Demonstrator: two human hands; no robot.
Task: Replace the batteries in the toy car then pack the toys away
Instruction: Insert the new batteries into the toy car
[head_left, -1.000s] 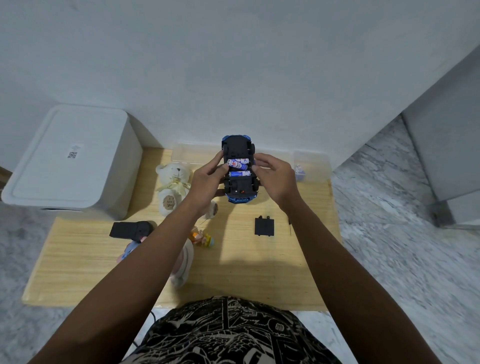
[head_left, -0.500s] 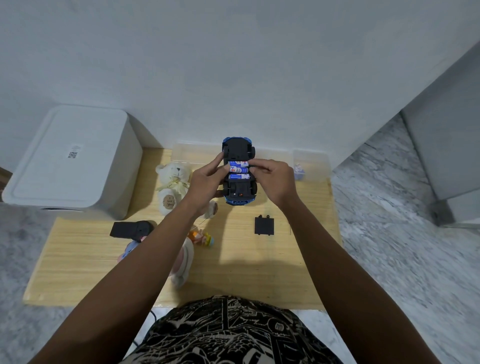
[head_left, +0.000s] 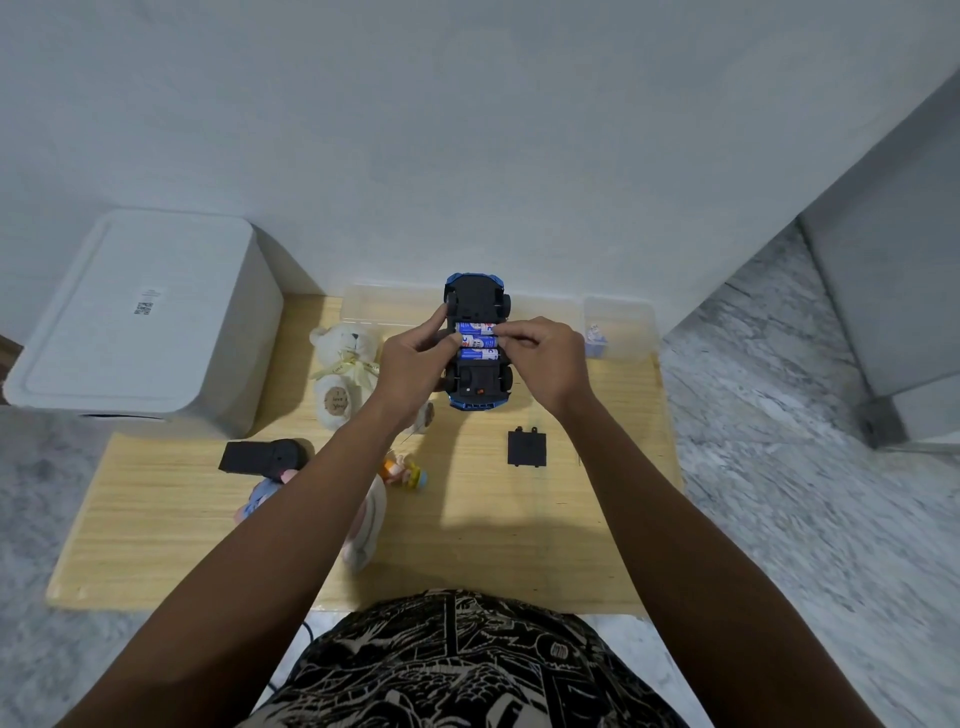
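I count one toy car (head_left: 478, 306), turned belly-up over the far middle of the wooden table (head_left: 519, 545), and three blue batteries (head_left: 478, 341) lying side by side in its open bay. One black battery cover (head_left: 527, 447) lies flat on the table near the car, apart from it. One white teddy bear (head_left: 344, 371) sits to the left of the car, one small colourful figure (head_left: 406, 472) lies by my left forearm, and one black remote (head_left: 261, 456) rests further left. Two clear plastic boxes stand at the far edge: a long one (head_left: 387, 304) behind the car and a smaller one (head_left: 621, 325) at the right with something bluish inside that I cannot identify. One white lidded bin (head_left: 137, 317) stands off the table's left end. My left arm covers most of a pink and blue soft toy (head_left: 258, 496) and a pale one (head_left: 368, 530) beside it, so I cannot make out what they are. My left hand (head_left: 415, 364) grips the car's left flank, thumb resting on the middle battery's end. My right hand (head_left: 543, 358) curls over the car's right side, thumb and forefinger pinching at the right ends of the batteries.
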